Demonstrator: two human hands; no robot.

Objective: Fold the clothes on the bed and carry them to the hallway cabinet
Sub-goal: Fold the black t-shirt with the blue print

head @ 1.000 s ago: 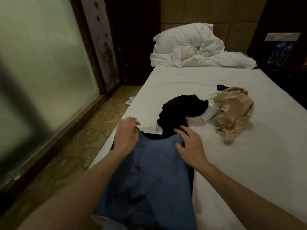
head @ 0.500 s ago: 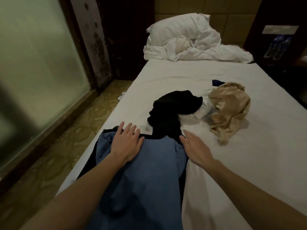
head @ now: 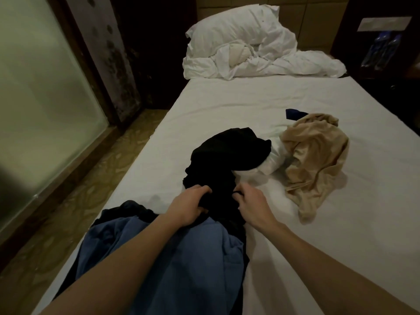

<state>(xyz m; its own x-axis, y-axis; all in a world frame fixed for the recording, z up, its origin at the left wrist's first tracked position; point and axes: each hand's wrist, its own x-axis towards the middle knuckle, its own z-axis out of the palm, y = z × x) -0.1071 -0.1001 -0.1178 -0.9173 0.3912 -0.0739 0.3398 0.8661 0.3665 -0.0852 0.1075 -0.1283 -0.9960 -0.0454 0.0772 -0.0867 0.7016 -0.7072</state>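
A crumpled black garment (head: 225, 153) lies mid-bed on the white sheet (head: 227, 105). My left hand (head: 189, 204) grips its near edge with curled fingers. My right hand (head: 252, 202) pinches the same edge a little to the right. A blue garment (head: 181, 264) is spread flat at the near end of the bed, under my forearms, with dark cloth showing beneath its edges. A tan garment (head: 316, 155) lies bunched to the right. A white piece (head: 271, 159) sits between the black and tan ones. A small dark blue item (head: 294, 113) peeks out behind the tan one.
A white pillow (head: 234, 30) and rumpled duvet (head: 295, 64) sit at the head of the bed. A frosted glass wall (head: 41, 92) runs along the left, with a strip of patterned floor (head: 95, 178) beside the bed. Dark furniture with bottles (head: 381, 51) stands at the far right.
Both hands left the blue garment, where they lay flat, and moved forward to take hold of the black garment's near edge. The view shifted forward over the bed.
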